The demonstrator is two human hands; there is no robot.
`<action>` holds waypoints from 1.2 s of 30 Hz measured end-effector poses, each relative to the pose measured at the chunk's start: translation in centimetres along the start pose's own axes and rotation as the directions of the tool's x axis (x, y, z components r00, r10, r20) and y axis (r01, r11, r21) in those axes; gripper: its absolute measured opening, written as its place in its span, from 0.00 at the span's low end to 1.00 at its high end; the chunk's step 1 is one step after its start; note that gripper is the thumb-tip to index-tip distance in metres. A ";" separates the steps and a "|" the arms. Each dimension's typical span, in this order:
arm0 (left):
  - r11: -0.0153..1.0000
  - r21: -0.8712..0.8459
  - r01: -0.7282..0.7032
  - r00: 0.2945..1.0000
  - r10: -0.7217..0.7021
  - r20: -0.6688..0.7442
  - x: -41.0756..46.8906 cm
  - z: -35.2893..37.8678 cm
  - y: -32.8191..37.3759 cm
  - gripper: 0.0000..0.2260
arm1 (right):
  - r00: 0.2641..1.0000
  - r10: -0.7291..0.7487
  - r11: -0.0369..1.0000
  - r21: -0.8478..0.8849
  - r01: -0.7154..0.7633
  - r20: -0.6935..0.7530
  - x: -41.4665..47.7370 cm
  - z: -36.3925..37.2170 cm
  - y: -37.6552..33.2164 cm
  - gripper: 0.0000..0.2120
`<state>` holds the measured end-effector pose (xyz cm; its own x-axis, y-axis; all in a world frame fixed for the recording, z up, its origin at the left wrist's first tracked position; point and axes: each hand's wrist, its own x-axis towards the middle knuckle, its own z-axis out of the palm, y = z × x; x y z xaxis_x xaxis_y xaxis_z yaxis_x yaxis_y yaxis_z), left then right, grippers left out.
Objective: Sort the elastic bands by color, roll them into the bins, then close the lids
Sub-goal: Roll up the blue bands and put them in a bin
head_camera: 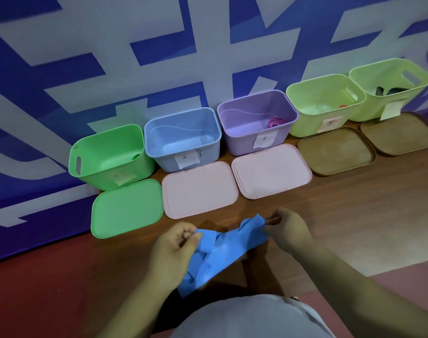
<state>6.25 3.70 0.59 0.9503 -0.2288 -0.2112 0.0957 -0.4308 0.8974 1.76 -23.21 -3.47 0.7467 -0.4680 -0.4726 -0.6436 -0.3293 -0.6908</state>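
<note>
**Current state.** Both hands are closed on the blue band (222,247). The left hand (174,250) pinches one end between curled fingers and thumb. The right hand (289,230) pinches the other end. The band is held above the wooden surface (330,215), unrolled, in loose crossing folds, with a slack portion hanging toward the person's lap.

**Lids.** Five lids lie beyond the hands, all off: the green lid (126,208), two pink lids (199,189), (271,172) and two brown lids (336,152), (398,135).

**Bins.** An open bin stands behind each lid, against the wall: the green bin (98,172), the blue bin (164,157), the purple bin (239,140) holding a pink roll (276,121), and two yellow-green bins (305,125), (369,111). Both yellow-green bins hold items too small to identify.

**Hazards from this point.**
- Twisted roll: if the folds are not flattened first, the band will likely roll up lumpy and spring open.
- Lost end: the material is stretchy, and tension between the two pinches could pull an end free.
- Unrolling on release: a loose roll may uncoil inside the bin and foul the lid seat.
- Wrong bin: the blue bin sits just beside the green and purple bins, so confirm the colour before release.
</note>
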 end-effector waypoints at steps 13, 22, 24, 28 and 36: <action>0.991 -0.119 -0.063 0.996 0.070 0.057 1.2 3.2 3.9 0.01 | 0.987 -0.143 0.987 0.085 0.137 0.073 -1.2 -5.0 -3.4 0.09; 0.979 -0.191 -0.077 0.978 0.111 0.175 0.8 5.0 7.7 0.01 | 0.925 -0.294 0.836 0.534 0.126 0.242 -2.8 -8.0 -6.0 0.09; 0.974 -0.211 -0.082 0.974 0.123 0.188 0.8 5.5 8.8 0.03 | 0.902 -0.303 0.794 0.606 0.060 0.307 -3.1 -8.6 -6.5 0.09; 0.965 -0.238 -0.110 0.973 0.153 0.173 1.0 6.5 10.7 0.07 | 0.870 -0.277 0.729 0.679 -0.085 0.407 -3.3 -9.4 -7.1 0.11; 0.972 -0.202 -0.120 0.989 0.134 0.057 1.2 8.2 12.2 0.16 | 0.815 -0.280 0.642 0.730 -0.233 0.506 -3.0 -10.6 -7.4 0.09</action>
<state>6.17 -9.01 8.14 0.9361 -0.3340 -0.1105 0.0385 -0.2150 0.9758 2.57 -28.03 8.84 0.8743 0.1261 -0.4688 -0.4647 0.4966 -0.7331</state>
